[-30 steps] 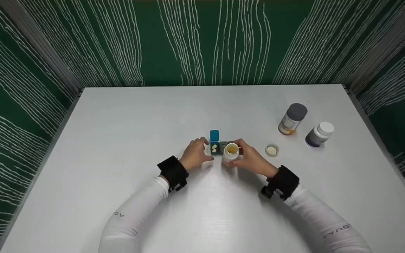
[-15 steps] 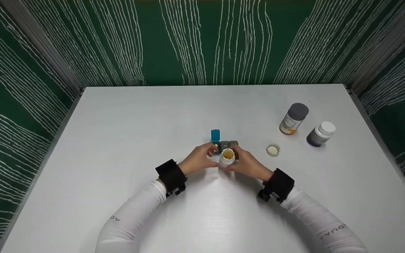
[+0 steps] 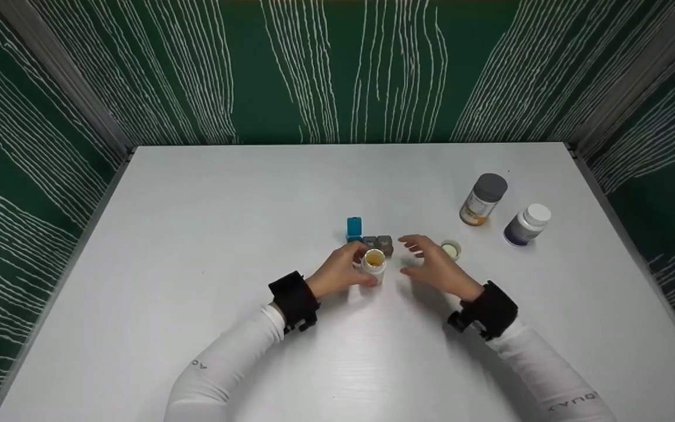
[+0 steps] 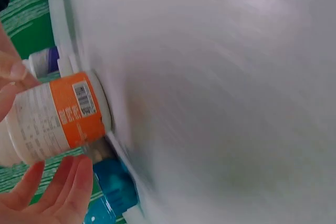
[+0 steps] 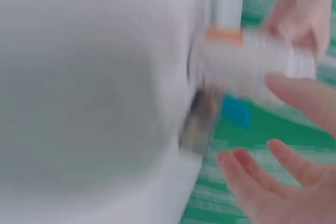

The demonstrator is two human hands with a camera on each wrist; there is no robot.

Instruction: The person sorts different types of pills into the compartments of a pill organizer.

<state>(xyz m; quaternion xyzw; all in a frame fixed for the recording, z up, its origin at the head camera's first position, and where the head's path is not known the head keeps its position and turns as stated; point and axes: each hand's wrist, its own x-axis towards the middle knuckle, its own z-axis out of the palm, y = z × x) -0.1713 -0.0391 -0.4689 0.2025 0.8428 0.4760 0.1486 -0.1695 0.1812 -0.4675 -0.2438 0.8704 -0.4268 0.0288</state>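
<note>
My left hand (image 3: 343, 269) holds a white pill bottle (image 3: 375, 272) that stands uncapped, its mouth showing yellow inside. An orange band with a barcode marks this bottle (image 4: 79, 108) in the left wrist view. Just behind it sits a small pill organizer (image 3: 384, 245) with grey compartments and a blue one whose lid (image 3: 354, 226) is raised; the left fingers partly hide the blue compartment. To the right, my right hand (image 3: 437, 269) is apart from the bottle, fingers spread and nothing held. Beside its knuckles lies the bottle cap (image 3: 450, 250), inner side up.
Two closed bottles stand at the back right of the white table (image 3: 226, 199): one with a grey lid (image 3: 483, 199), one white and purple (image 3: 527, 225). Green walls with white lines (image 3: 290, 70) rise behind the table and at both sides.
The bottle passed from my right hand to my left, moving slightly left. My right hand let go and drew back rightward toward the cap. The left hand closed round the bottle.
</note>
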